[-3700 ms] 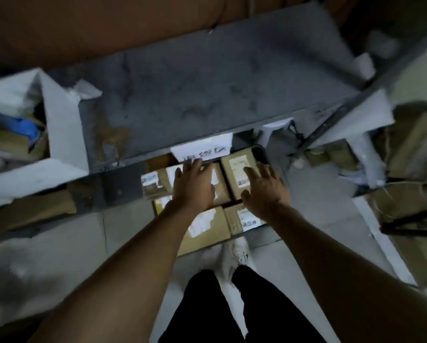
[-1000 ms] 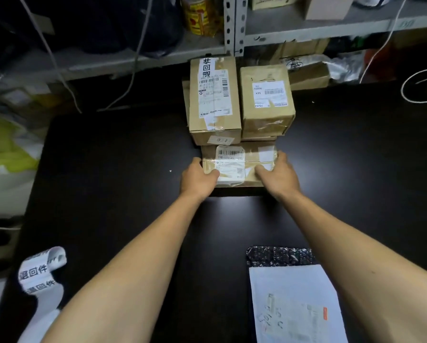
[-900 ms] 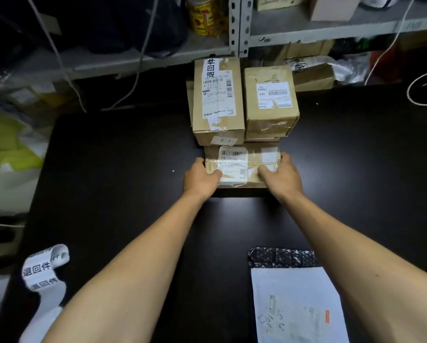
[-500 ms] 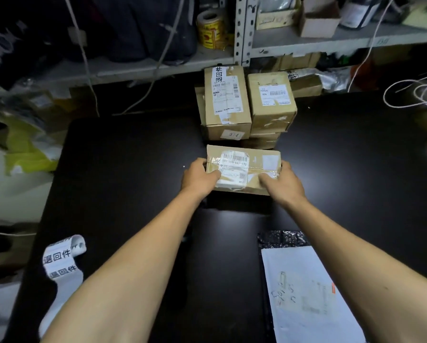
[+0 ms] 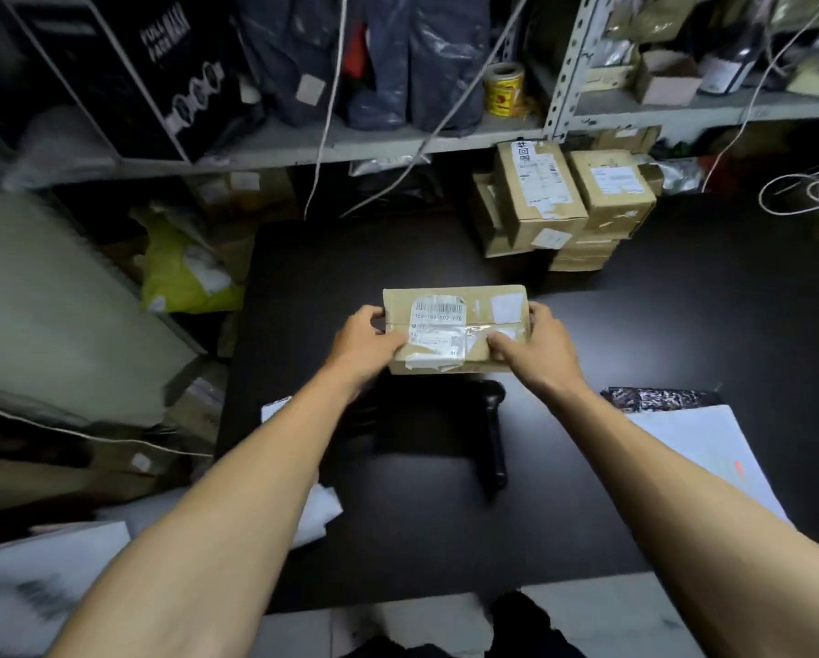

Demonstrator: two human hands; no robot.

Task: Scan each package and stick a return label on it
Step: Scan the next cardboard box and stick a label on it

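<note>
We are gripping the flat brown cardboard package (image 5: 455,330) with its white barcode label, our left hand (image 5: 362,344) curling round its left end, our right hand (image 5: 536,346) clasping its right end, holding it above the black tabletop (image 5: 683,325) and the black handheld scanner (image 5: 493,434).

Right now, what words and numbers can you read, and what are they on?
"FULL FACE MASK": black box on the shelf.
"169-189-302-170", last digits unsure: barcode label on the held package, which the left hand and right hand grip.
"退回件", printed sideways: strip on the tall box at the back.
Other labels and the yellow tape roll: too small or blurred.
</note>
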